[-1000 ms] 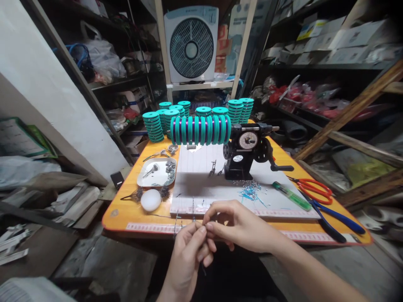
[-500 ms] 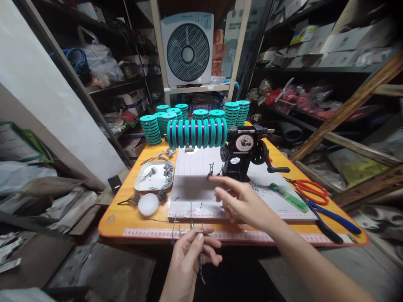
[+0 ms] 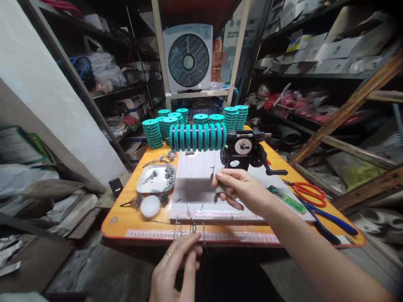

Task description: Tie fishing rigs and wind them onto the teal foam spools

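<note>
My right hand point(image 3: 237, 188) is over the grey board point(image 3: 192, 209), thumb and index finger pinched together. A greyish piece point(image 3: 221, 191) shows among its fingers, too blurred to name. Just beyond the fingertips is a small dark part with a thin wire point(image 3: 212, 172). My left hand point(image 3: 178, 266) is at the table's front edge, thumb apart from the other fingers and nothing visible between them. Several twisted wire pieces point(image 3: 194, 227) lie across the edge beside its fingertips. Behind the board, a row of teal bobbins wound with purple wire point(image 3: 197, 137) sits on a hand-cranked winding machine point(image 3: 241, 149).
Several stacks of teal bobbins point(image 3: 152, 134) stand at the back. To the left are a white tray point(image 3: 146, 188) of small metal parts and a white round object point(image 3: 150, 206). A green-handled tool point(image 3: 289, 201), orange-handled scissors point(image 3: 310, 193) and blue-handled pliers point(image 3: 333, 218) lie right.
My left hand has loosened its pinch and drawn down toward me, leaving a twisted wire piece at the edge. My right hand's fingers have closed into a pinch. The view has shifted slightly.
</note>
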Motion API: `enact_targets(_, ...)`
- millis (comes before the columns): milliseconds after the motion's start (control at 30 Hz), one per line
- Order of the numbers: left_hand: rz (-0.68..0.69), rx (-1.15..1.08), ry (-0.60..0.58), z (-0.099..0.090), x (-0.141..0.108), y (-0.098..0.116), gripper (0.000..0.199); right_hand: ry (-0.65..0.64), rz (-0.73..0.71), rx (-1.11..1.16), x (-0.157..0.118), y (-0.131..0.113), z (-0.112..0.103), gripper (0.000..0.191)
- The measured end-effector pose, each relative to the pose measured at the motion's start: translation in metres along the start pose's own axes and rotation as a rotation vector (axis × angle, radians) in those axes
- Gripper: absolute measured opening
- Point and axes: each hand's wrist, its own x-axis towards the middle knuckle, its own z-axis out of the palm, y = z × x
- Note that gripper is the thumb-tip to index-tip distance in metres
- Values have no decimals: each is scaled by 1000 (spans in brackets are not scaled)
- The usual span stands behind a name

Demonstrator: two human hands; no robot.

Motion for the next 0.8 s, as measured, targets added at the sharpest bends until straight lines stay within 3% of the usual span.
enact_targets(33, 58, 12, 1, 2, 8, 14, 28, -32, 15, 42, -6, -5, 0, 35)
enact_targets(133, 164, -95, -157, 18, 35, 48, 40, -100, 49, 170, -18, -19, 3, 32)
enact_targets(200, 152, -206, -325, 31, 47, 60, 38, -124, 63, 223, -23, -26, 4, 31)
enact_targets(267, 122, -274, -397, 43, 50, 62, 35, -130, 90, 283, -24, -28, 5, 30)
enact_targets(400, 36, -421, -377, 60, 37, 51, 37, -127, 204, 460, -23, -15, 6, 34)
enact_targets(567, -148, -808, -503, 72, 18, 30, 33, -101, 261, 531, -18, 5, 6, 39)
enact_targets(800, -391, -990, -575, 67, 0, 3, 41, -50, 264, 561, -14, 10, 4, 36)
